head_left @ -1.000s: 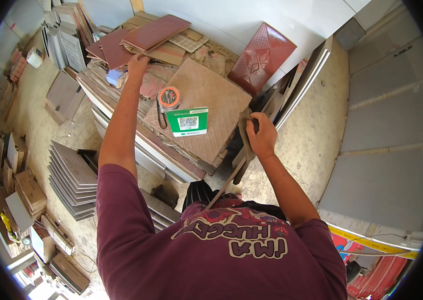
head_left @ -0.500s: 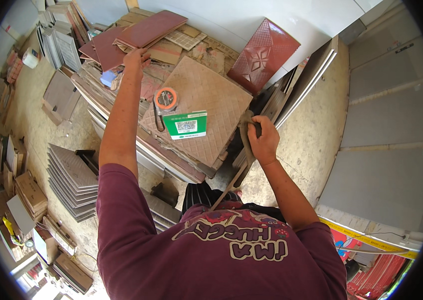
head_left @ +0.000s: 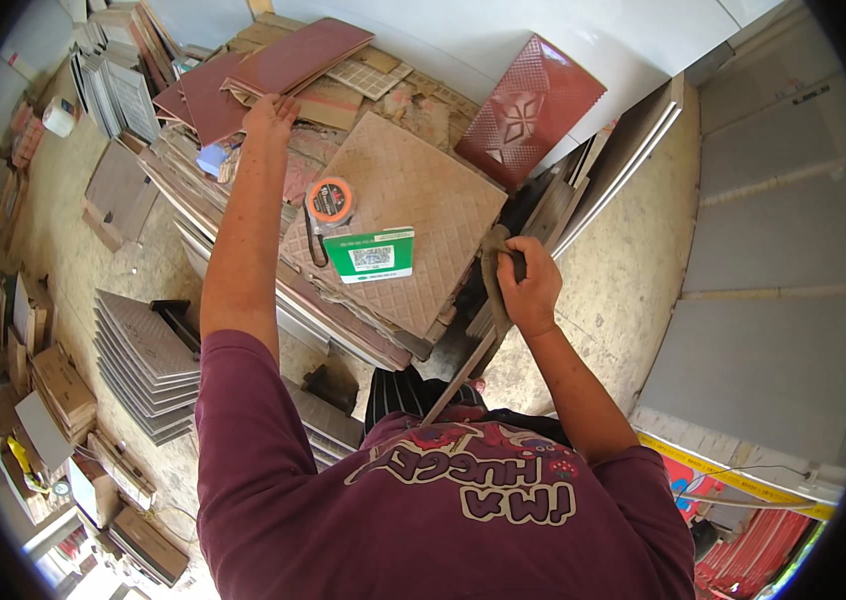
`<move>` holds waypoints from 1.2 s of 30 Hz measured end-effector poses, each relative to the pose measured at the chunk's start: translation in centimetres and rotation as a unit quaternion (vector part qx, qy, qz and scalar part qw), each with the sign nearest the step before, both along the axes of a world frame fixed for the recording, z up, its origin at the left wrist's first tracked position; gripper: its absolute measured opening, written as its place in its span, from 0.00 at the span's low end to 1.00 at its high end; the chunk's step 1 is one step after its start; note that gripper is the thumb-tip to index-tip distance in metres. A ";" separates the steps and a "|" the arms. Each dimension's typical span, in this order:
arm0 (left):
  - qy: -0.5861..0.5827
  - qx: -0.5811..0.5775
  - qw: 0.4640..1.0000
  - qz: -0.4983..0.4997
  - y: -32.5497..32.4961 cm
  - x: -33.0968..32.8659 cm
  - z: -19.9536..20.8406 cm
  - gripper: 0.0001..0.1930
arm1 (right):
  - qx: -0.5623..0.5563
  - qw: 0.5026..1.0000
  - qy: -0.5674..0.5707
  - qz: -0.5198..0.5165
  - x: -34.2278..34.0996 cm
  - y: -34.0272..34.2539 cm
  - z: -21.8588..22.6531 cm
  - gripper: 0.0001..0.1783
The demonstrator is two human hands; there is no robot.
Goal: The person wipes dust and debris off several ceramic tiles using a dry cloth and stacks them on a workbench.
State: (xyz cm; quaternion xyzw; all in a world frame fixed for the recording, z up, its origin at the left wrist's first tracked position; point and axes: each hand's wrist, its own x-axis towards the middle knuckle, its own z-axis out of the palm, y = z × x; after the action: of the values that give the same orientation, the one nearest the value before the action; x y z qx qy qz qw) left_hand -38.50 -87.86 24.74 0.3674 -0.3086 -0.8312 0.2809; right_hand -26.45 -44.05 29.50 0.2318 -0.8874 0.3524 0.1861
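My left hand reaches to the near edge of a stack of dark red tiles; its fingers are stretched out at the tiles' lower edge, holding nothing visible. In my right hand is a grey-brown cloth, bunched between thumb and fingers beside the right corner of the work pile. Between my arms lies a square tan tile with a ribbed pattern. On it rest a round orange and clear tape measure with a dark strap, and a green and white card.
A glossy red embossed tile leans against the white wall. Long panels stand on edge at the right. On the floor at left are a fanned tile stack and several cardboard boxes.
My left hand has shifted slightly at the edge of the red tiles, its fingers drawn closer together. The right hand keeps the cloth in nearly the same place.
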 end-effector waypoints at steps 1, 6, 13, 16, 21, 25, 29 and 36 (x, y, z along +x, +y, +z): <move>0.002 -0.005 1.000 -0.004 0.3 0.0 0.1 0.18 | 0.000 1.000 -0.004 -0.002 0.0 0.0 -0.1 0.09; 0.012 0.005 1.000 0.009 0.1 0.2 -0.3 0.17 | -0.002 1.000 -0.006 0.001 0.0 0.0 -0.1 0.09; -0.028 -0.133 0.991 -0.002 2.2 -0.8 -0.3 0.10 | 0.001 1.000 -0.015 -0.007 0.0 0.2 -0.2 0.09; -0.051 -0.185 0.981 -0.030 0.8 -1.1 -1.4 0.06 | -0.001 1.000 -0.011 0.003 0.0 0.0 0.0 0.09; -0.061 -0.174 0.983 -0.021 1.4 -1.8 -1.1 0.05 | -0.002 1.000 -0.013 0.004 -0.1 0.1 -0.1 0.09; -0.066 -0.090 0.993 0.040 2.6 -1.9 0.1 0.11 | -0.005 1.000 -0.012 0.001 -0.1 0.1 0.0 0.09; -0.043 -0.042 0.996 0.069 2.5 -1.6 0.6 0.18 | -0.006 1.000 -0.013 -0.001 -0.1 0.1 0.0 0.09; 0.006 -0.007 0.994 0.106 1.7 -1.7 -1.4 0.17 | -0.015 1.000 -0.014 0.006 -0.1 0.0 0.1 0.09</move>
State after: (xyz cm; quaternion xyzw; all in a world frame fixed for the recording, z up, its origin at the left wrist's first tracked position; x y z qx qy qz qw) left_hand -40.22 -86.19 23.32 0.3908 -0.2721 -0.7967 0.3721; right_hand -26.59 -44.10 29.63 0.2296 -0.8829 0.3702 0.1751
